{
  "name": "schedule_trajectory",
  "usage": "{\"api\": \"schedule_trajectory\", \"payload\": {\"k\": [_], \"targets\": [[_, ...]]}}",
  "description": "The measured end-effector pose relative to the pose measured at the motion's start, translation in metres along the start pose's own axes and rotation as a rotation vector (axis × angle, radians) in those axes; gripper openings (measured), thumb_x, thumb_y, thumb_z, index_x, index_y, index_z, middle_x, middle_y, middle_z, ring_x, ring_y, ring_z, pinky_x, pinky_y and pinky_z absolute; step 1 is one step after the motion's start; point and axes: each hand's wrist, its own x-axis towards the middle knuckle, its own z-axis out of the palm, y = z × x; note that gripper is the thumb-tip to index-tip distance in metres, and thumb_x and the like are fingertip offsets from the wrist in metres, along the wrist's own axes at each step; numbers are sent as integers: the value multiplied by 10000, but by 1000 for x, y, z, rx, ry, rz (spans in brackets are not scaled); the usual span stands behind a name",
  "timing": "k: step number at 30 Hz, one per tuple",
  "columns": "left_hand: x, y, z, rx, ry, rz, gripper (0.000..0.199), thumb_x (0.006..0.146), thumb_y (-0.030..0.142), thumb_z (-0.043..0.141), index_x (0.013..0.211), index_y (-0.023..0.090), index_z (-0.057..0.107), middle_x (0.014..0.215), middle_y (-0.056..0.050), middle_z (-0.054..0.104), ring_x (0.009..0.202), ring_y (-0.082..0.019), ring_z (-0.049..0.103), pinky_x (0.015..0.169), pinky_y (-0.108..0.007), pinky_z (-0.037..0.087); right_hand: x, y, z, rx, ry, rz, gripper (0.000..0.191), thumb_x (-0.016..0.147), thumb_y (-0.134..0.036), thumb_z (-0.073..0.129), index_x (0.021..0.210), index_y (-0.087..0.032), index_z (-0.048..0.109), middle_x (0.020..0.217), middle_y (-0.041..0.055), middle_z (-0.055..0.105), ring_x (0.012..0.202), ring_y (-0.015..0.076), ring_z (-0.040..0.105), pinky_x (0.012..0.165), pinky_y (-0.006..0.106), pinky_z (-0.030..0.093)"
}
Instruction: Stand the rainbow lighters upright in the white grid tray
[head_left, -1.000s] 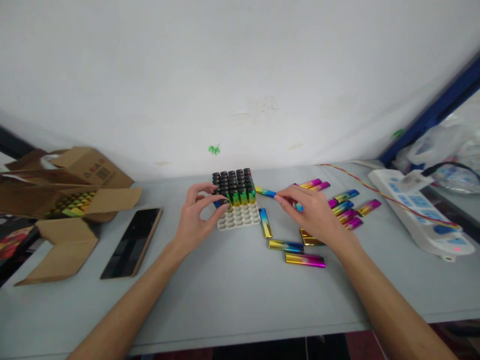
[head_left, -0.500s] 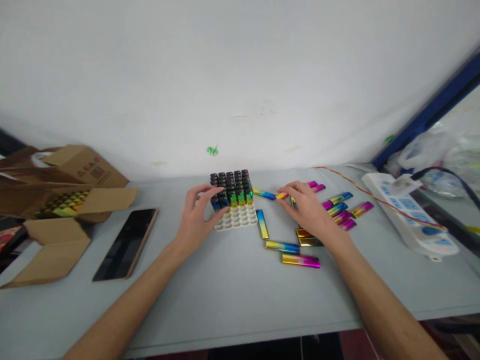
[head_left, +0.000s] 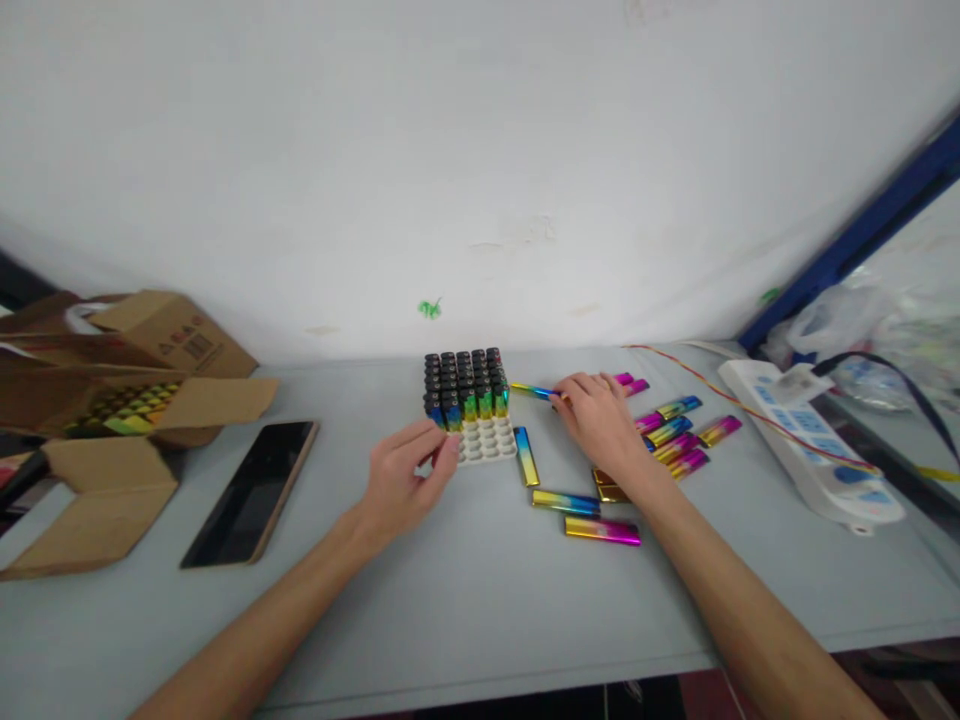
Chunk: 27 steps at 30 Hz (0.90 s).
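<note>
A white tray (head_left: 487,442) with round holes holds rows of upright lighters (head_left: 466,375) with black tops and blue, green or yellow bodies; its front rows of holes are bare. My left hand (head_left: 409,470) is at the tray's front left corner, fingers curled and thumb near the index finger; anything between them is hidden. My right hand (head_left: 600,415) reaches over loose, shiny, gradient-coloured lighter cases. Its fingertips are closed on one, mostly covered by the fingers, beside a blue-gold lighter case (head_left: 534,390). Other lighter cases (head_left: 566,502) lie flat in front of and around the right hand.
On the left lie a black-screened phone (head_left: 251,492) and an open cardboard box (head_left: 225,400) with lighters inside. A white power strip (head_left: 814,440) with a red-yellow wire (head_left: 724,393) is on the right. Behind stands a white wall (head_left: 480,180).
My left hand has drawn down from beside the lighters toward the tray's front corner, and its fingers have curled in. My right hand stays at the loose cases, its fingers now lower and covering more.
</note>
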Motion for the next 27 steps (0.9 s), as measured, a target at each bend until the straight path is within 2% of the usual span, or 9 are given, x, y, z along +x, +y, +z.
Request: {"api": "schedule_trajectory", "payload": {"k": [2, 4, 8, 11, 13, 15, 19, 24, 27], "targets": [[-1, 0, 1, -67, -78, -104, 446, 1033, 319, 494, 625, 173, 599, 556, 28, 461, 515, -103, 415, 538, -267, 323, -3, 5, -15, 90, 73, 0, 225, 1082, -302, 463, 1113, -176, 646, 1101, 153, 693, 1042, 313, 616, 997, 500, 439], [-3, 0, 3, -219, -131, -230, 489, 1049, 435, 450, 699, 167, 659, 576, 14, 513, 541, -113, 464, 549, -261, 344, -7, 7, -29, 253, 102, -50, 234, 1100, -319, 424, 1183, -187, 598, 1125, 141, 669, 1040, 283, 625, 943, 431, 478], [-5, -1, 14, -701, -187, -515, 595, 1015, 660, 393, 1010, 145, 693, 741, -59, 685, 633, -163, 593, 505, -251, 385, -12, -6, -44, 526, 5, -184, 197, 1109, -325, 428, 1200, -220, 568, 1009, 67, 672, 900, 209, 644, 828, 335, 505], [-4, -1, 21, -943, -362, -644, 712, 963, 776, 377, 991, 130, 675, 807, -121, 732, 670, -205, 666, 476, -261, 415, -15, -27, -42, 619, -147, -277, 186, 1108, -344, 445, 1173, -231, 578, 1035, 57, 664, 923, 192, 643, 829, 313, 511], [-4, 1, 24, -979, -484, -674, 683, 961, 767, 418, 930, 131, 664, 743, -107, 727, 601, -177, 640, 497, -265, 431, -16, -38, -38, 652, -225, -309, 195, 1109, -357, 441, 1152, -236, 588, 1035, 54, 653, 944, 191, 643, 849, 312, 516], [-4, 3, 25, -992, -572, -690, 579, 973, 700, 500, 938, 141, 647, 673, -69, 711, 526, -136, 583, 519, -260, 432, -17, -46, -35, 682, -245, -314, 207, 1109, -366, 442, 1124, -238, 603, 1028, 51, 649, 951, 190, 643, 869, 315, 517], [-6, 7, 24, -1133, -685, -715, 474, 999, 620, 540, 1145, 171, 582, 746, -72, 754, 594, -160, 656, 595, -289, 481, -17, -47, -34, 702, -223, -277, 219, 1085, -403, 507, 1168, -235, 622, 1015, 49, 679, 932, 191, 659, 864, 319, 529], [-6, 10, 19, -1265, -666, -759, 435, 980, 585, 606, 1190, 222, 495, 963, -123, 771, 748, -188, 691, 688, -331, 500, -15, -37, -40, 624, -86, -159, 269, 1105, -367, 441, 1220, -218, 632, 1068, 80, 732, 959, 210, 695, 879, 346, 547], [-3, 11, 18, -1305, -599, -812, 428, 950, 564, 661, 1156, 248, 460, 962, -80, 738, 652, -144, 626, 618, -292, 460, -14, -30, -41, 555, -42, -136, 279, 1106, -360, 427, 1207, -211, 640, 1078, 88, 745, 966, 220, 704, 882, 355, 548]]}}
